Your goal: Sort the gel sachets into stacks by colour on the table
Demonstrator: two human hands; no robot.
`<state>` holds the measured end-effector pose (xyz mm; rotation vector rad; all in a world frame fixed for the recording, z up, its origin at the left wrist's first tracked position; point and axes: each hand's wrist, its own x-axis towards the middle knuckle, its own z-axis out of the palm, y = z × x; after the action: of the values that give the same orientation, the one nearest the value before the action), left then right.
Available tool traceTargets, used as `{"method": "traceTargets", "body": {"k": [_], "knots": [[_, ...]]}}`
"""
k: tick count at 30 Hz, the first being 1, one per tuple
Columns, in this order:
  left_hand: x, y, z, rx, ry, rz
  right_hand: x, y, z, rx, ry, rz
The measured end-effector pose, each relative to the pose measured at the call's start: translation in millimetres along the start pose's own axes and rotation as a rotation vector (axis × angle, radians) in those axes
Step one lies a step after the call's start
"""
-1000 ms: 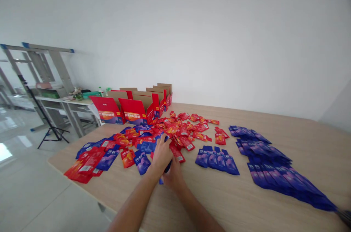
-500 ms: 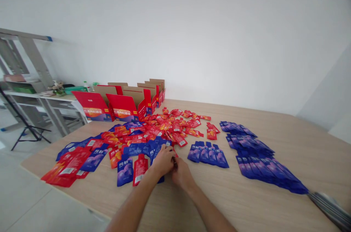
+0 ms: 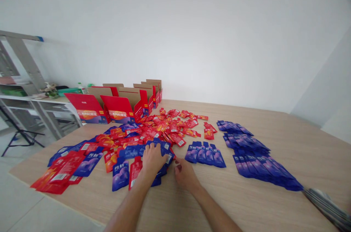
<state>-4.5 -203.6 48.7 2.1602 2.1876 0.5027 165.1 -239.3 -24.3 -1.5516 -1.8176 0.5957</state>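
Observation:
My left hand (image 3: 154, 158) rests with fingers apart on blue pouches (image 3: 166, 147) at the near edge of a mixed pile. Just to its right, my right hand (image 3: 185, 174) is closed near the table, thumb and forefinger pinched at the corner of a red pouch (image 3: 173, 153), largely covered by blue ones. Red pouches (image 3: 174, 128) spread behind the hands. A fanned row of blue pouches (image 3: 205, 153) lies right of my right hand. To the left are a single blue pouch (image 3: 120, 175) and a red pouch (image 3: 135, 170).
Open red cartons (image 3: 117, 107) stand at the back left. Stacked rows of blue pouches (image 3: 263, 166) lie on the right of the wooden table (image 3: 246, 202), with a striped object (image 3: 327, 206) near the right edge. A black tripod (image 3: 23, 133) stands at far left.
My hands have moved apart. The left hand shifted left and spread over the blue pouches; the right hand moved slightly right. The view has turned a little to the right.

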Motion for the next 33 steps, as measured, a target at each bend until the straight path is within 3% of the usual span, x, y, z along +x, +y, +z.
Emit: {"method": "traceTargets", "body": {"k": [3,8,13,15,17,21,26,28,33], "knots": [[-6,5,2.8,0.044,-0.078,-0.035,-4,3,-3,0.027,0.004,-0.008],[-5,18,-3.6,0.015,-0.083,-0.031,-9,1,-18,0.088,0.022,-0.005],[0,32,-11.0,-0.151,0.016,-0.004,-14,2,-39,0.17,0.033,0.043],[1,40,-7.2,-0.311,0.045,0.017,-15,4,-47,0.216,0.04,0.054],[3,51,2.4,-0.574,-0.004,0.061,-15,6,-54,0.301,0.03,0.069],[4,75,31.2,-1.213,-0.214,0.051,-16,15,-64,0.577,0.001,0.095],[-2,94,55.6,-1.571,-0.471,-0.08,-20,33,-74,0.65,0.058,0.196],[-2,97,61.4,-1.601,-0.445,-0.099,-22,39,-75,0.634,0.054,0.232],[2,100,75.2,-1.448,-0.215,-0.119,-25,46,-65,0.593,0.045,0.282]]}}
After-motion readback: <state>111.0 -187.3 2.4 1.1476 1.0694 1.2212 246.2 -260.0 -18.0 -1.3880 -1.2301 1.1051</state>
